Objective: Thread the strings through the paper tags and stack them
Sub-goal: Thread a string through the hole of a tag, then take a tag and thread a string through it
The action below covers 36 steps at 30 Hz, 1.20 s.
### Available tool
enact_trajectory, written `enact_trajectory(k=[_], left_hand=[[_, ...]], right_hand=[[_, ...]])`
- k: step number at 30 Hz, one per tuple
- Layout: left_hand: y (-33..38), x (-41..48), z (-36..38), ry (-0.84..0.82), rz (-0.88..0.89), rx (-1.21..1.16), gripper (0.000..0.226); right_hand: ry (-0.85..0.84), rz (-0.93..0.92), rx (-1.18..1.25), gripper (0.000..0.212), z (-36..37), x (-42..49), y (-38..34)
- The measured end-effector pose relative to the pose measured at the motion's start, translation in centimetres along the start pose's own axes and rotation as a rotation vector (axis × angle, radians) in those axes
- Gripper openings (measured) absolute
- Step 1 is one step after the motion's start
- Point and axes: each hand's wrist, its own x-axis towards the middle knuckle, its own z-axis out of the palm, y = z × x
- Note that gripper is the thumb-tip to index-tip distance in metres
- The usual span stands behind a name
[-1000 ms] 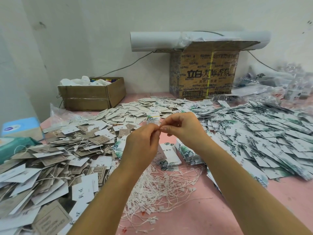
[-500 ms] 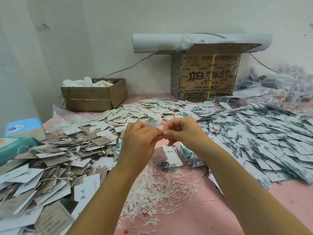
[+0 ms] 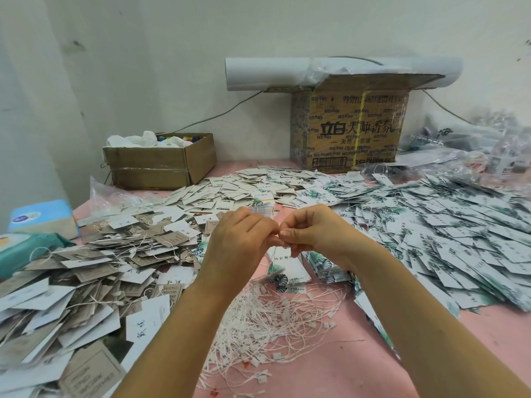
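Pinching a thin white string [image 3: 275, 252] between the curled fingertips of left hand [image 3: 241, 239] and right hand [image 3: 313, 234], raised over the pink tabletop [image 3: 330, 363]. Dangling just above leaf-printed white paper tags [image 3: 290, 268], beyond a loose heap of white strings [image 3: 273, 320].

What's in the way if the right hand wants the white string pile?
Probably nothing, so yes: the string pile lies uncovered just below the right hand. But that hand pinches a string with the left hand, so it must let go first.
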Motion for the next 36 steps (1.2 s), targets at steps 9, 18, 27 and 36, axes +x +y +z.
enact_trajectory(k=[9,18,27,36], left_hand=[[-0.3,-0.1,0.7,-0.042,-0.15,-0.346,0.016],[-0.4,0.2,0.4,-0.048,-0.287,-0.619,0.012],[-0.2,0.4,0.3,0.073,-0.274,-0.489,0.005],[-0.6,0.1,0.6,0.212,-0.146,-0.297,0.019]], right_hand=[[-0.02,-0.012,0.129,0.016,-0.1,-0.1,-0.3],[-0.076,-0.012,0.181,0.013,0.0,-0.1,-0.4],[-0.304,0.01,-0.301,0.03,-1.1,-0.5,0.0],[0.003,-0.118,-0.562,0.03,1.6,0.2,0.9]])
